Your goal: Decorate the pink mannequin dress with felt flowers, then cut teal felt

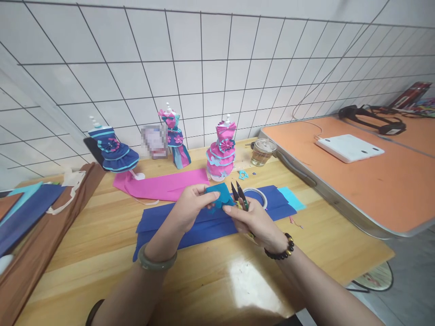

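Observation:
My left hand [193, 202] pinches a small teal piece of fabric or paper [217, 195], which has a scalloped lower edge. Against the right side of that piece, the thumb of my right hand [253, 217] presses its corner. Tucked in my right hand are thread snips [239, 192], their dark blades apart and pointing up and away. Below both hands lies a folded dark blue strip [204, 222] on the wooden table [91, 253]. A roll of white tape [260, 195] rests on the strip, just beyond my right hand, which covers part of it.
Three miniature dress forms stand at the back: one in navy [115, 151], one in mixed colours [176, 138], one in pink [222, 151]. Pink material [170, 184], a lidded glass [263, 153] and teal cutouts [243, 174] lie nearby. An orange table [367, 190] adjoins on the right.

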`<action>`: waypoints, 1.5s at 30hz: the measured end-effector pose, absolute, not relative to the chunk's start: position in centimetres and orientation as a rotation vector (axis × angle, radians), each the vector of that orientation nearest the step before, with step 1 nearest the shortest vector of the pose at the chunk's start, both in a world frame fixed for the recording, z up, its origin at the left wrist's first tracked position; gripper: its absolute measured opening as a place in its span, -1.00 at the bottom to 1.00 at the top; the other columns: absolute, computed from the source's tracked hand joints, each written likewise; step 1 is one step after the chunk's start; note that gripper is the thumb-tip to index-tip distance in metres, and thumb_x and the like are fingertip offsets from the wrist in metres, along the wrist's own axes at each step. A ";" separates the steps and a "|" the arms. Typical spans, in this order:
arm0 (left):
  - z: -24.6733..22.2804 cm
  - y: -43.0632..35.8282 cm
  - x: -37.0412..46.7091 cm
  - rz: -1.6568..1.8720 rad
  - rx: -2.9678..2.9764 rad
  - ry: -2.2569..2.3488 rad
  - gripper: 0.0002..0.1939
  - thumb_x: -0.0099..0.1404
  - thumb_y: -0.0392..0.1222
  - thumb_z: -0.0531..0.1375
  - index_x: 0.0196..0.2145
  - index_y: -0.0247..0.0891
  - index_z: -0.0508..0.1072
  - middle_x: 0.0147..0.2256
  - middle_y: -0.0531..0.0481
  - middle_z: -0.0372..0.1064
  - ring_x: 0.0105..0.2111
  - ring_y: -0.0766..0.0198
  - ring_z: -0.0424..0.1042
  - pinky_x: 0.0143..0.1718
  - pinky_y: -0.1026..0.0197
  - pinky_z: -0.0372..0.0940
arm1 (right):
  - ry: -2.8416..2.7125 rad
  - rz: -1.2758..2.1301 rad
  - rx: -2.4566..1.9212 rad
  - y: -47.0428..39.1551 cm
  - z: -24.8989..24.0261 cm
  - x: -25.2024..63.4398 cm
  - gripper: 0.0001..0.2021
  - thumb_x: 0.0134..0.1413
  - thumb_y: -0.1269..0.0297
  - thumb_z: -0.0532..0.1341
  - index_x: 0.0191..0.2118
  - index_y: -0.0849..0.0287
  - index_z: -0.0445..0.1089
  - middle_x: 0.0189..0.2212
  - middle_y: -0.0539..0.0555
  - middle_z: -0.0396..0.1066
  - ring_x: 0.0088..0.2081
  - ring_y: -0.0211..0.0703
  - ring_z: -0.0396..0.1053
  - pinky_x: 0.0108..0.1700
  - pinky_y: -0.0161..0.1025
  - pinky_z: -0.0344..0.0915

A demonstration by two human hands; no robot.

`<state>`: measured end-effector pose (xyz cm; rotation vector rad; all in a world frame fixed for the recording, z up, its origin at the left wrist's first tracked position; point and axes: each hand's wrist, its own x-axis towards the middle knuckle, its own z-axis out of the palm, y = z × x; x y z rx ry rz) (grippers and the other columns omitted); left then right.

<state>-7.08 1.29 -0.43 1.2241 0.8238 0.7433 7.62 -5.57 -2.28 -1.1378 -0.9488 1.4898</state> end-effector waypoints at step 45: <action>-0.6 1.3 -7.1 0.627 1.229 0.640 -0.74 0.03 -0.24 0.28 -0.27 -0.30 0.43 -0.39 0.01 0.39 -0.39 0.36 0.32 -0.35 0.30 0.19 | -0.790 1.297 -1.129 -5.0 -2.6 7.6 -0.66 -0.14 0.08 0.29 -0.52 0.15 0.13 -0.79 -0.23 -0.10 -0.74 -0.45 -0.21 -0.70 -0.40 -0.21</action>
